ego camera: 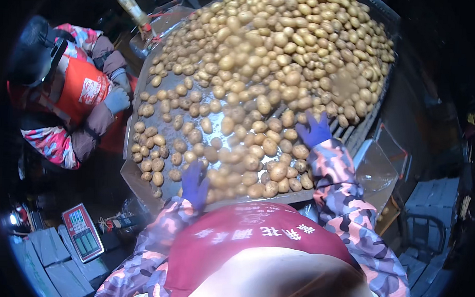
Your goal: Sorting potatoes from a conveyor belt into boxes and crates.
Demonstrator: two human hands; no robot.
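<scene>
Potatoes [279, 63] cover much of a wide metal sorting table [169, 81], heaped thickest at its far side. My left hand [195, 184], in a purple glove, is at the near edge with fingers spread beside some potatoes; nothing shows in its grasp. My right hand [314, 129], gloved the same way, reaches to the right part of the table, fingers apart, touching or just beside potatoes near a row of dark bars [344, 132]. Loose potatoes [257, 149] lie between my hands, and a smaller group [149, 145] sits along the left edge.
Across the left edge stands a person in a red apron [83, 80] and grey gloves. A digital scale display [83, 232] is at lower left above wrapped boxes [68, 278]. A plastic-lined carton [374, 165] adjoins the table's right side; stacked boxes [432, 198] are beyond.
</scene>
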